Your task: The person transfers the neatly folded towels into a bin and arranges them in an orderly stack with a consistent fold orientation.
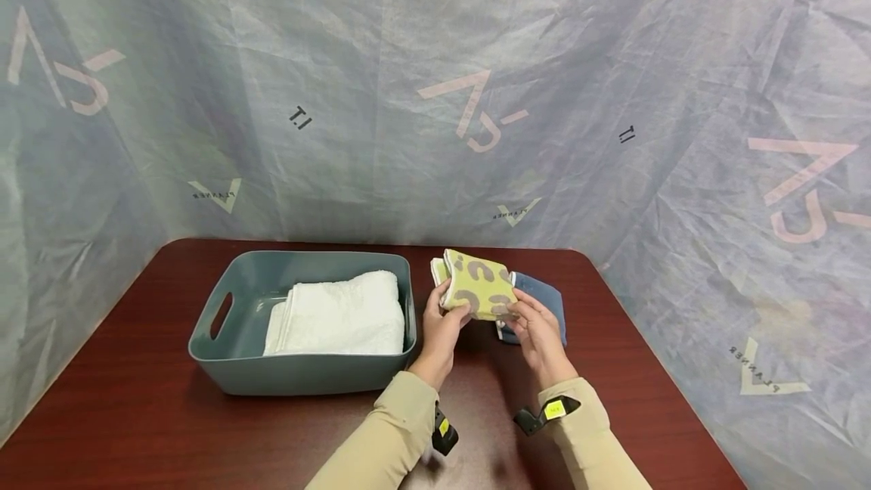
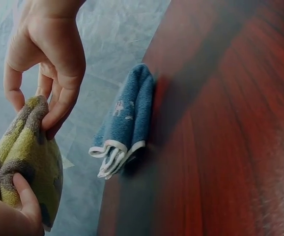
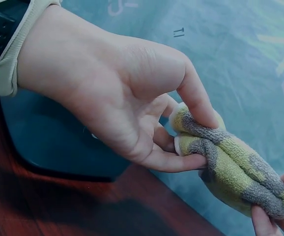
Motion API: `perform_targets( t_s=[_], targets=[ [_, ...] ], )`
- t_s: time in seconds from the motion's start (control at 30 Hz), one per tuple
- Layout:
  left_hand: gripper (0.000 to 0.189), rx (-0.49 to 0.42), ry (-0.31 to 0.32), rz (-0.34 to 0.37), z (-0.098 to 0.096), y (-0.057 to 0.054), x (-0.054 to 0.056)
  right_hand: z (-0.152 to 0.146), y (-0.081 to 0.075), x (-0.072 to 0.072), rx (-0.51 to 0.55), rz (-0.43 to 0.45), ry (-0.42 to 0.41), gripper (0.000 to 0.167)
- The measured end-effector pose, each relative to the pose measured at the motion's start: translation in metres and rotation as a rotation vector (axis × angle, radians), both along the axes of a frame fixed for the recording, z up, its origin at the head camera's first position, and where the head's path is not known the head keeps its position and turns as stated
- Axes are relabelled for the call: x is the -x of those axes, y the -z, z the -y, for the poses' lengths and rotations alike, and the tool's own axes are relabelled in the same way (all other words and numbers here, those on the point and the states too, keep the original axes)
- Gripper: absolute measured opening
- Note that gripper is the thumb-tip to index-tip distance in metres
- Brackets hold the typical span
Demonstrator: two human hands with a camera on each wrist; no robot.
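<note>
Both hands hold a folded yellow-green towel with grey spots [image 1: 481, 284] above the table, between the basket and a blue towel. My left hand [image 1: 442, 331] grips its left end, thumb on the near face. At the other end, my right hand [image 1: 537, 327] pinches the folded layers between thumb and fingers, as the right wrist view shows with the spotted towel [image 3: 235, 172]. The folded blue towel [image 1: 547, 301] with white edging lies on the table behind the right hand. In the left wrist view this blue towel [image 2: 125, 113] shows its stacked folds.
A grey-green basket [image 1: 306, 376] with handle cutouts stands on the left of the dark red table [image 1: 122, 414]. Inside it lies a folded white towel [image 1: 347, 316], toward the right side. Printed grey sheeting [image 1: 381, 134] hangs behind the table and along both sides.
</note>
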State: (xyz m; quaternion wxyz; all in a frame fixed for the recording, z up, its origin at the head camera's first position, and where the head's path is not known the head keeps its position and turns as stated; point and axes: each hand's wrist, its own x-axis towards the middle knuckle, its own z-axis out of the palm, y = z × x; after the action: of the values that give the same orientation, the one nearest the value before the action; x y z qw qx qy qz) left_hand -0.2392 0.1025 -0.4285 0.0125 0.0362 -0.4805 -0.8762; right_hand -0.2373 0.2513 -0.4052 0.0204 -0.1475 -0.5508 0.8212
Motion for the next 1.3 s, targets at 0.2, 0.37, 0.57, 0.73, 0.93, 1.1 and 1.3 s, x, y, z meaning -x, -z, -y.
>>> perform_targets(
  t_s=[0.2,0.37,0.57,0.73,0.93,1.1,1.3],
  targets=[
    [0.056,0.007,0.008,0.003,0.000,-0.006,0.000,-0.001,-0.004,-0.001,0.005,-0.015,0.003,0.050],
    [0.056,0.007,0.019,0.007,0.001,-0.008,0.001,-0.001,-0.009,-0.002,0.007,-0.029,0.004,0.051],
    [0.055,0.036,0.029,-0.016,0.004,-0.013,0.000,-0.001,-0.014,-0.004,0.002,-0.022,-0.004,0.051],
    [0.055,0.041,0.035,-0.024,0.006,-0.019,-0.002,0.001,-0.018,-0.004,0.026,-0.033,0.003,0.049],
    [0.055,0.053,0.032,-0.027,0.007,-0.024,-0.003,0.002,-0.024,-0.004,0.038,-0.032,0.003,0.046],
    [0.055,0.069,0.028,-0.045,0.008,-0.028,-0.003,0.003,-0.028,-0.005,0.040,-0.043,0.006,0.048],
    [0.055,0.062,0.026,-0.067,0.010,-0.032,-0.004,0.004,-0.034,-0.007,0.034,-0.067,-0.003,0.049]
  ],
)
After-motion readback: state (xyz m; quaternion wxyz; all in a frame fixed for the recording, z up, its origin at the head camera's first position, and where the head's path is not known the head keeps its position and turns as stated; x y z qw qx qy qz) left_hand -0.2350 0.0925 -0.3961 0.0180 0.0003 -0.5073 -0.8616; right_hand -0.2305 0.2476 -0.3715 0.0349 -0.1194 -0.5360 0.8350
